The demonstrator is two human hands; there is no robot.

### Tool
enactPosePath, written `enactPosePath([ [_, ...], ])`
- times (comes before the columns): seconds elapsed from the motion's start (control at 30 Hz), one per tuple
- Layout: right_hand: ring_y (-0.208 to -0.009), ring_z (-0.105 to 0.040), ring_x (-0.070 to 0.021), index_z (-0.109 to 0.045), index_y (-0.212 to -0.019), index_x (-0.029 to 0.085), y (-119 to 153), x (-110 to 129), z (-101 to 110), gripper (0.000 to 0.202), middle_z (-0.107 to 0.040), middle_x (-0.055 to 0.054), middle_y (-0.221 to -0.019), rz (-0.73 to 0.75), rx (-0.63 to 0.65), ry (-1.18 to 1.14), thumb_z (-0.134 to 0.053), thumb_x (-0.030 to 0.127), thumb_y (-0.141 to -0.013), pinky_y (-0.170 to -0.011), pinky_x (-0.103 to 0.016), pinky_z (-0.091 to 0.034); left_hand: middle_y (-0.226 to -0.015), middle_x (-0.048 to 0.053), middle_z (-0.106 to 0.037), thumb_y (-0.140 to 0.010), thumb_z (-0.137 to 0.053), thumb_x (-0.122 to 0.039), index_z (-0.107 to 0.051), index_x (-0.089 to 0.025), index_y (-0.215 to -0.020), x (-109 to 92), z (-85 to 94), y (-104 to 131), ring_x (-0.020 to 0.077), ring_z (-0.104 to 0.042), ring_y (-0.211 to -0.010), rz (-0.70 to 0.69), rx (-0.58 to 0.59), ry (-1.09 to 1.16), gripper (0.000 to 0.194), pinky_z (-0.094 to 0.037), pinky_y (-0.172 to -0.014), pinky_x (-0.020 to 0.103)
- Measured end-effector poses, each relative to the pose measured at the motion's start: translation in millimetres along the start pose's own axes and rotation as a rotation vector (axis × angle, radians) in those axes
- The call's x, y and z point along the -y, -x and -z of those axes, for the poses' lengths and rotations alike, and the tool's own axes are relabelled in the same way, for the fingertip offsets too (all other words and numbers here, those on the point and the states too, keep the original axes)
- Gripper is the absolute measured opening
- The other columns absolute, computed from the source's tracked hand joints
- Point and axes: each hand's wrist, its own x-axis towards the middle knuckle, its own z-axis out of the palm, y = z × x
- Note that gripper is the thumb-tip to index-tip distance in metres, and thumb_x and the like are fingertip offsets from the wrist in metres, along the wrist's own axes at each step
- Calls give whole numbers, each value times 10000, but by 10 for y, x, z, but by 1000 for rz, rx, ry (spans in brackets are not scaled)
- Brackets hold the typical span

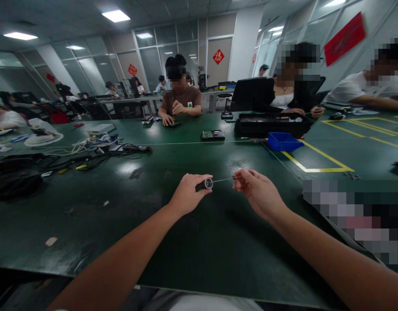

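Note:
Between the thumb and fingers of my left hand (190, 192) is a short black cylinder with a silver-rimmed round end (208, 184). That end faces me and shows a recess with small parts inside. My right hand (259, 190) pinches a thin metal rod (223, 179), its fingers closed on a small dark red and black end. The rod stretches left, and its tip appears to meet the cylinder's rim. Whether it goes inside, I cannot tell. Both hands are raised above the green table (199, 250), and the fingers hide part of each thing.
Ahead lies a circuit-board device (212, 134), with a blue bin (284, 141) and a long black case (273, 125) to the right. Tangled cables (98, 149) and a white fan cover (43, 138) spread on the left. Several people sit around the table.

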Motion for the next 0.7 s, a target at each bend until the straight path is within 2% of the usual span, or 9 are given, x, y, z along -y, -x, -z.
enactPosePath([
  [0.17,-644,-579,-150,-647,-867,192,43,-38,1,257,-626,-6,-725,187,-42,221,-617,444,-906,-627,-308,-456,-1163,3,-698,-843,-741,-263,-647,-313,-1235,2,-4,-3,224,-597,-1069,12,-8,-15,406,-399,-1037,453],
  [0.33,-666,-590,-163,-636,-888,197,83,-10,1,253,-632,-7,-719,280,-34,378,-561,432,-945,-655,-322,-460,-1154,4,-700,-846,-739,-273,-649,-311,-1232,4,-3,-4,227,-599,-1051,23,-17,-18,398,-394,-1041,457],
  [0.57,-684,-601,-175,-621,-891,193,149,90,-65,239,-637,-14,-709,304,-11,553,-525,403,-953,-668,-323,-466,-1144,10,-702,-846,-736,-277,-650,-314,-1229,-3,-12,1,236,-605,-1038,23,-23,-17,395,-405,-1024,461],
  [0.7,-619,-585,-174,-642,-909,198,174,127,-75,293,-628,-6,-670,274,-18,720,-502,450,-959,-595,-315,-429,-1149,7,-702,-847,-735,-272,-650,-317,-1230,6,-13,3,233,-604,-1046,23,-19,-19,394,-393,-1042,476],
])
